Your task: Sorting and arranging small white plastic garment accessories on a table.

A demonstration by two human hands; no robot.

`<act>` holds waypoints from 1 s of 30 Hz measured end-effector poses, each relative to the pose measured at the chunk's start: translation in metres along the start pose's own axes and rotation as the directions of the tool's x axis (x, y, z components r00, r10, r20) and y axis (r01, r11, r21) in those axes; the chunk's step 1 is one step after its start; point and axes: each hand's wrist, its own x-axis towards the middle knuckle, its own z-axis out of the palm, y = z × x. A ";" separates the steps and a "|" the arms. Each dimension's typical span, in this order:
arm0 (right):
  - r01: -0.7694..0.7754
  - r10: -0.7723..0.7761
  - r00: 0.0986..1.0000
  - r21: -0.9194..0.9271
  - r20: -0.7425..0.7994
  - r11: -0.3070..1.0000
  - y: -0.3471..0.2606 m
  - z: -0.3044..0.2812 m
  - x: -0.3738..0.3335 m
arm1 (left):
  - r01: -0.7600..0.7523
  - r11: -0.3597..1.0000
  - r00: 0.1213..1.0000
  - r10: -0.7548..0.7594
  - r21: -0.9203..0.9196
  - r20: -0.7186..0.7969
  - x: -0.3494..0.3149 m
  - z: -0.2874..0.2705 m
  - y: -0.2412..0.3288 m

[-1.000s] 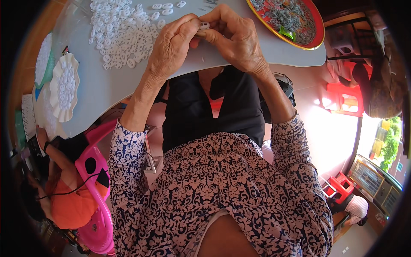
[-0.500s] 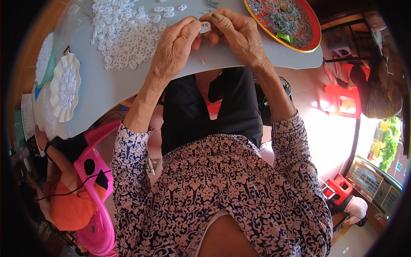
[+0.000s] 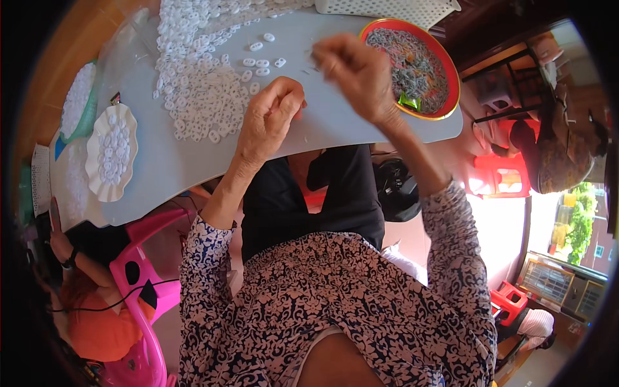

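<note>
My left hand (image 3: pixel 272 117) is closed above the table's near edge, thumb pressed against curled fingers; whatever lies inside is hidden. Up and to the right, my right hand (image 3: pixel 358 76) is blurred, its fingers bent and smeared. It hovers between a few thin grey pieces (image 3: pixel 311 53) on the table and a red round tray (image 3: pixel 454 77) full of small grey metal-looking pieces. Left of my hands spreads a large heap of small white oval plastic parts with two holes (image 3: pixel 203 97). Several similar parts (image 3: pixel 262 63) lie loose beside that heap.
A scalloped white dish (image 3: pixel 91 145) and a green container (image 3: pixel 89 109) hold white parts at the left. A perforated white basket (image 3: pixel 387 9) stands at the far edge. Another person's arm (image 3: pixel 90 248) is at lower left, by a pink chair (image 3: pixel 145 309).
My hands have parted: the right moved up and right, away from the left. The white oval part formerly visible between them is out of sight. The view has shifted, showing more of the table's far side.
</note>
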 end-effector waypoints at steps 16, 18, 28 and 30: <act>0.475 -0.123 0.777 -0.447 0.617 0.758 0.034 0.015 0.080 | -0.005 0.979 0.996 -0.012 -0.205 -0.085 -0.013 0.008 -0.003; 0.448 -0.078 0.784 -0.475 0.616 0.757 0.036 0.021 0.075 | -0.005 0.979 0.997 -0.012 -0.206 -0.082 -0.013 0.008 -0.001; 0.378 -0.079 0.837 -0.470 0.541 0.798 0.035 0.020 0.060 | -0.001 0.990 0.992 -0.016 -0.138 -0.125 -0.008 0.008 0.003; 0.268 -0.013 0.864 -0.439 0.503 0.858 0.026 0.015 0.052 | 0.042 0.971 0.970 -0.096 -0.233 -0.225 -0.010 0.007 0.007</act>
